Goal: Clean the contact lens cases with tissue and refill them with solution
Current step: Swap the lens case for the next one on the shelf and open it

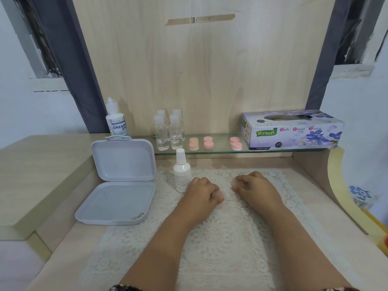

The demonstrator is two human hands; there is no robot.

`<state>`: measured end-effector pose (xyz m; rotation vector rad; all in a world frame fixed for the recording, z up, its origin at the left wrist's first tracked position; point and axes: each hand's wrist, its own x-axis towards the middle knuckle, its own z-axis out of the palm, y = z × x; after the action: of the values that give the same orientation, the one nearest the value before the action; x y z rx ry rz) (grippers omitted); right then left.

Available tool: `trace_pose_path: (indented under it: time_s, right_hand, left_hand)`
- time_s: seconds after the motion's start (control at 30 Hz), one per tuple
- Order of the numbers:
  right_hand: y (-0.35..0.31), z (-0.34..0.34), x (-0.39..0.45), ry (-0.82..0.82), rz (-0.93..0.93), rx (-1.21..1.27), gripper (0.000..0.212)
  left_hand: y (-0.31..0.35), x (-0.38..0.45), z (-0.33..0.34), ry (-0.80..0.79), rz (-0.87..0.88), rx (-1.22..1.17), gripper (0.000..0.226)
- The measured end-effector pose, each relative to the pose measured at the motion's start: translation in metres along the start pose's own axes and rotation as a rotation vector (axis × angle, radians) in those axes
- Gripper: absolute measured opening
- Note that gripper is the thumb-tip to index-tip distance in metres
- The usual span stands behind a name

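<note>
My left hand (pixel 201 194) and my right hand (pixel 257 190) rest on the lace mat (pixel 216 238), fingers curled. Between them lies a small see-through contact lens case (pixel 227 196). My left fingers grip its pale pink left end, and my right fingers pinch the right end; the case is mostly hidden by my fingers. A white spray bottle (pixel 182 175) stands just left of my left hand. The Dream Eye solution bottle (pixel 116 120) stands at the back left. A Mysoft tissue box (pixel 291 129) sits on the glass shelf (pixel 220 151) at the right.
Several clear small bottles (pixel 168 131) and several pink lens case caps (pixel 208 142) stand on the glass shelf. An open white hinged box (pixel 121 181) lies left of the mat. A wooden back panel rises behind the shelf.
</note>
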<state>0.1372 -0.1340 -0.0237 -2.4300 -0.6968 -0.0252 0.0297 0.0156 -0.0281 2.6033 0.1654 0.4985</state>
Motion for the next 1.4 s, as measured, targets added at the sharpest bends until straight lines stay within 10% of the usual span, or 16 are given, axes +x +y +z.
trace_pose_path:
  time_s: [0.4,1.4]
  right_hand:
    - [-0.002,-0.014,-0.009,-0.037,-0.037,0.45,0.014]
    - [-0.015,-0.013,-0.018,-0.158,-0.152,0.269,0.022]
  left_hand:
    - [-0.001,-0.001,0.001,0.023,0.007,0.0,0.031]
    - [-0.002,-0.001,0.002,0.018,-0.003,0.027,0.027]
